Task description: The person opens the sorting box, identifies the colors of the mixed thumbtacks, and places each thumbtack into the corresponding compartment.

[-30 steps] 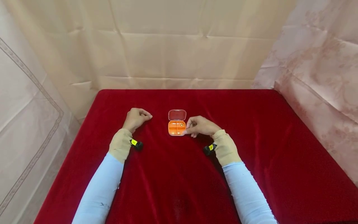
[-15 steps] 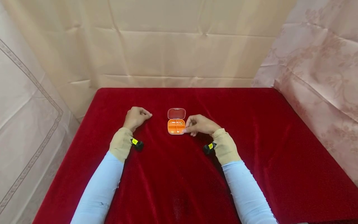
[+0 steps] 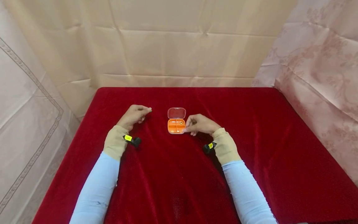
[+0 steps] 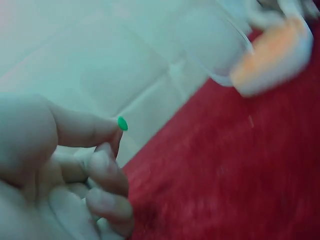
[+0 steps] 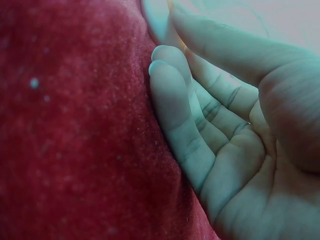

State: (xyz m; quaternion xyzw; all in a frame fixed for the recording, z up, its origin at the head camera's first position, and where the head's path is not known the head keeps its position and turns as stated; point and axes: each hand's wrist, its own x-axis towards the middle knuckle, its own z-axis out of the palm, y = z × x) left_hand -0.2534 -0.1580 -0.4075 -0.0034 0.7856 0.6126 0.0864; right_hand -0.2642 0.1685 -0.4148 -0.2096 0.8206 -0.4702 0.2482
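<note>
An orange pill box (image 3: pixel 172 127) with its clear lid (image 3: pixel 176 113) raised lies on the red cloth. Several small shiny pieces sit in its compartments. To the left of the box, my left hand (image 3: pixel 134 115) is lifted off the cloth and pinches a small green disc (image 4: pixel 122 123) between thumb and index fingertip; its exact kind is too small to tell. My right hand (image 3: pixel 202 124) holds the box's right side, thumb (image 5: pixel 220 45) at the front corner and index finger along the edge. In the right wrist view only a pale corner of the box (image 5: pixel 162 22) shows.
Red velvet cloth (image 3: pixel 179 174) covers the table. A beige curtain (image 3: pixel 179 56) hangs behind its far edge, with patterned cloth (image 3: pixel 321 68) on the right and white cloth (image 3: pixel 28 102) on the left. A black camera is strapped to each wrist.
My left hand has risen slightly off the cloth and turned, and the green disc now shows at its fingertips. My right hand and the pill box have stayed in place.
</note>
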